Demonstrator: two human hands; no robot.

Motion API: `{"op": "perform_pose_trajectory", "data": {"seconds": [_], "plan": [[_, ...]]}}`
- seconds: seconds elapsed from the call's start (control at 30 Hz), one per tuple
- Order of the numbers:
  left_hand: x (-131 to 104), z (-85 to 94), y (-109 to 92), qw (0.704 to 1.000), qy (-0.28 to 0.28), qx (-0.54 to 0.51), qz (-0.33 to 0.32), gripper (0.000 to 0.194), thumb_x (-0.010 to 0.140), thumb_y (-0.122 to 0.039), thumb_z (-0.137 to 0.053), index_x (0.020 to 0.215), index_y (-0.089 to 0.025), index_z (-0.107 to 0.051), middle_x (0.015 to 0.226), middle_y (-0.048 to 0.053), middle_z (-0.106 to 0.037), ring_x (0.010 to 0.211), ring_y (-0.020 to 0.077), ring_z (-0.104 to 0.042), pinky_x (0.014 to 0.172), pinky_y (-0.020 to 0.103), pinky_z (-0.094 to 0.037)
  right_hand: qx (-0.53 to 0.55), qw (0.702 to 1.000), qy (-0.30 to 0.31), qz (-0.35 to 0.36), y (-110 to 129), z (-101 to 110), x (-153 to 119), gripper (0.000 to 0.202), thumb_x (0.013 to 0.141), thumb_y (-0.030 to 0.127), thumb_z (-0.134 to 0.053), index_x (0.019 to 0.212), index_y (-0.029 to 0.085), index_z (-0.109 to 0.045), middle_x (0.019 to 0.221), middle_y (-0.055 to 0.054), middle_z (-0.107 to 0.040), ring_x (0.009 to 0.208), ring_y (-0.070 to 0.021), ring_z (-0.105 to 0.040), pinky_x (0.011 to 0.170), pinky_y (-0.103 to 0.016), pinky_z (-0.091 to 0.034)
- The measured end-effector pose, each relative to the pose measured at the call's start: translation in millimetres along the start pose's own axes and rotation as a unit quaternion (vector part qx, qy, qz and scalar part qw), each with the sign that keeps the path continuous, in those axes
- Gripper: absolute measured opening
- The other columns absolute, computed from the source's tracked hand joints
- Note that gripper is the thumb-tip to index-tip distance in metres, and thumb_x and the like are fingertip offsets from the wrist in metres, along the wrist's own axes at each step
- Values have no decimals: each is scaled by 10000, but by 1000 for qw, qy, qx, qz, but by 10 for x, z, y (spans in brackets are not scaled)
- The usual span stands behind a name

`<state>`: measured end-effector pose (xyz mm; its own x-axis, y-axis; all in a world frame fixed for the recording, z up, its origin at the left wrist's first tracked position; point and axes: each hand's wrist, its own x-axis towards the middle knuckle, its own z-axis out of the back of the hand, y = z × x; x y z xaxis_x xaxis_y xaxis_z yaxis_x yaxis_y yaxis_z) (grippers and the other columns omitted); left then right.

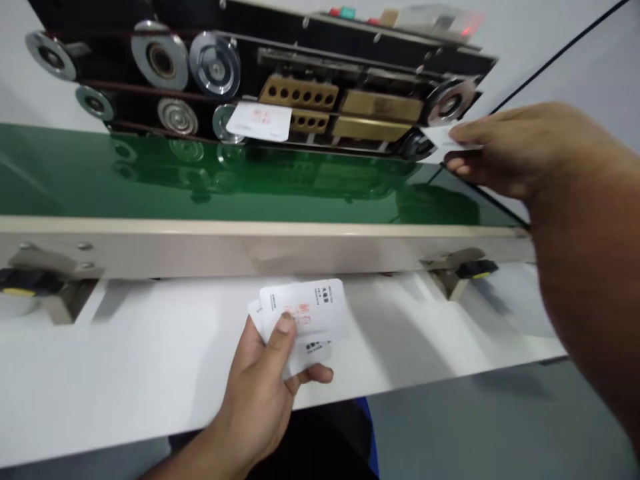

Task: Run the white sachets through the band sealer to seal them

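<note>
My left hand (270,373) is closed on a few white packets (320,303) with red and black print, fanned over one another above the white table. The thumb presses on the top one. At the right end of a band sealing machine (380,107), my right hand (515,150) pinches another white packet (440,141) by its edge. That packet's far end touches or lies close to the machine's right rollers. A further white packet (263,121) with a red print sits partway along the machine, in front of the brass blocks, held at its upper edge.
A green conveyor belt (200,193) runs below the sealing machine, with a pale metal rail (280,250) along its front. Black knobs on brackets (477,268) stick out under the rail. The white table (125,373) ends at a front edge near me.
</note>
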<state>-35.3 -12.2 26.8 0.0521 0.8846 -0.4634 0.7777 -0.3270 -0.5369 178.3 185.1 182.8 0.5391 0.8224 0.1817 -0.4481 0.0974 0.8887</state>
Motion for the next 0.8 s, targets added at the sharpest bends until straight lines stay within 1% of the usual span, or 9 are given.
{"op": "perform_pose_trajectory", "data": {"seconds": [0.1,0.17,0.2,0.27,0.33,0.43,0.53,0.63,0.8], "plan": [[21,52,-11,1000,6,-3,-1,113,953,-312,-626,1014,-219,-607,999,35,-761,789,180,-718,554,281,-596,-150,982,-73,93,-126,68,-287,370,766,362,-594,610,27,-610,1378,-111,-618,1311,-396,-480,528,-289,-341],[36,77,-7,1000,12,6,1,132,947,-320,-636,1033,-223,-608,1011,36,-762,801,180,-720,564,279,-598,-238,932,-135,238,-262,133,-673,355,855,426,-602,660,133,-652,1358,-30,-643,1263,-326,-566,644,-338,-442],[43,87,-1,1000,20,14,3,152,942,-332,-645,1043,-225,-606,1018,37,-763,816,180,-722,570,275,-597,-253,909,-118,310,-344,151,-897,323,912,443,-571,761,180,-682,1312,-41,-657,1175,-281,-629,720,-379,-483],[57,104,12,998,50,30,4,201,926,-370,-666,1053,-230,-598,1011,31,-769,827,178,-725,588,272,-596,-256,859,26,442,-525,143,-1332,296,912,491,-608,1009,217,-666,1135,-116,-679,1002,-289,-670,724,-445,-536],[66,113,25,997,65,35,1,209,923,-386,-670,1034,-230,-586,966,22,-777,787,166,-727,601,268,-591,-219,822,181,494,-712,80,-1661,368,924,466,-600,1196,219,-577,1095,-147,-655,977,-314,-651,674,-456,-563],[69,112,35,999,46,23,-5,168,946,-367,-637,1020,-228,-581,949,22,-785,771,161,-729,586,256,-579,-153,861,269,403,-948,-51,-1883,392,919,405,-642,1246,227,-516,1101,-127,-634,881,-257,-652,626,-398,-573],[69,114,35,997,65,30,-6,180,947,-379,-634,1048,-234,-593,1008,22,-779,840,167,-725,595,256,-582,-73,901,319,283,-1070,-136,-1898,199,952,369,-625,1092,237,-573,949,-49,-658,738,-172,-645,622,-322,-561],[72,128,30,995,88,54,-5,194,937,-373,-653,1066,-240,-596,1054,23,-764,891,169,-715,653,273,-592,-20,904,373,207,-1085,-143,-1859,119,966,349,-613,959,230,-608,781,-2,-655,645,-136,-611,575,-265,-517],[72,127,25,998,41,44,-4,213,919,-359,-677,1079,-250,-587,1062,28,-760,903,193,-718,637,292,-597,81,910,405,30,-1117,-90,-1784,253,893,420,-723,822,211,-598,681,16,-633,590,-115,-572,513,-212,-462]]}}
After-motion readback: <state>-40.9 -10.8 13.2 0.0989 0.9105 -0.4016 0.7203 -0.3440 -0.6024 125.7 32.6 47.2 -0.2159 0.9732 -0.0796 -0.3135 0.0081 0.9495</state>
